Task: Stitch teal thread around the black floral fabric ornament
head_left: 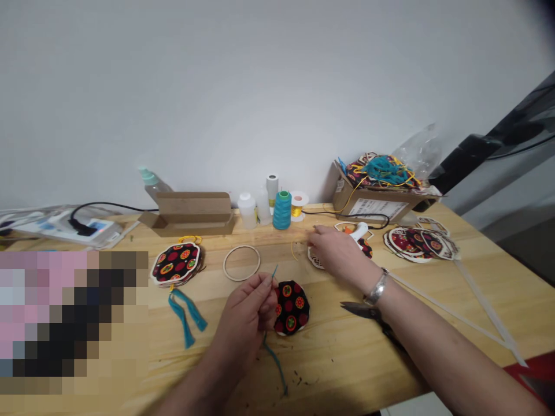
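Note:
My left hand (254, 303) is closed in a pinch on a teal thread (274, 270), whose short end sticks up past the fingertips. A longer teal strand (276, 361) trails below the hand onto the table. Right beside those fingers lies a round black fabric piece (292, 308) with red and orange flower patterns. My right hand (340, 254) reaches over a patterned piece with a white cut-out frame (315, 258), close to a white-handled tool (359, 233). Its fingers are blurred and partly turned away, so their grip is unclear. Dark scissors (359, 310) lie under the right wrist.
A bare wooden ring (241, 247) and stacked framed fabric pieces (177, 263) with a teal tassel (187, 315) lie left. Behind stand a teal thread cone (282, 211), yellow spool (298, 199), bottles (247, 211) and an open cardboard box (193, 225). A full carton (373, 205) stands right.

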Action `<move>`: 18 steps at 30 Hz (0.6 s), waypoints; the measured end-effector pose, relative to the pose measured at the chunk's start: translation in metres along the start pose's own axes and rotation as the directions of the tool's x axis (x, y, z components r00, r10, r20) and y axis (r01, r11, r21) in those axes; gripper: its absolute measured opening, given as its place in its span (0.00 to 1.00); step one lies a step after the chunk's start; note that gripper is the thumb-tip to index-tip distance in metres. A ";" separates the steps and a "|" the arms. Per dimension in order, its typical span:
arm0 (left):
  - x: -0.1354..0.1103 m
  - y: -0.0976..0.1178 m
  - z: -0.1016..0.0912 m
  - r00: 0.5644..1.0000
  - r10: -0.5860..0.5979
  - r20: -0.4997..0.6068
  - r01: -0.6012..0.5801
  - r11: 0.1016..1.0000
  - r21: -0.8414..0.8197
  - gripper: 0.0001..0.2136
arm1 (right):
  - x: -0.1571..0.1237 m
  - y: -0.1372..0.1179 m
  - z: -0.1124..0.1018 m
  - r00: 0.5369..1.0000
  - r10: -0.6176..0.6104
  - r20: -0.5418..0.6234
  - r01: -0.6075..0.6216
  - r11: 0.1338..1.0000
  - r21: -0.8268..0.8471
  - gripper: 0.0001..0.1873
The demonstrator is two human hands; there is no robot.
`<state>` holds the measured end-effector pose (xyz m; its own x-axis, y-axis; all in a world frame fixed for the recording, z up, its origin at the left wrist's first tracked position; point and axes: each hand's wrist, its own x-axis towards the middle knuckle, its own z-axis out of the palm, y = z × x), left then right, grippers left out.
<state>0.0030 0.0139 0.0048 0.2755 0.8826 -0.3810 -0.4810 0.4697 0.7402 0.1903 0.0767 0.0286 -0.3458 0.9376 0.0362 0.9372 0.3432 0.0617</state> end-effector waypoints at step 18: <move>-0.001 0.001 0.005 0.999 -0.014 -0.038 0.015 0.999 0.038 0.08 | 0.016 -0.007 -0.009 0.998 -0.017 -0.056 0.037 0.925 0.379 0.09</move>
<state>0.0060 0.0131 0.0088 0.2507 0.8761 -0.4118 -0.4447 0.4821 0.7549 0.1779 0.0889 0.0377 -0.3636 0.9271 0.0910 0.8709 0.3730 -0.3200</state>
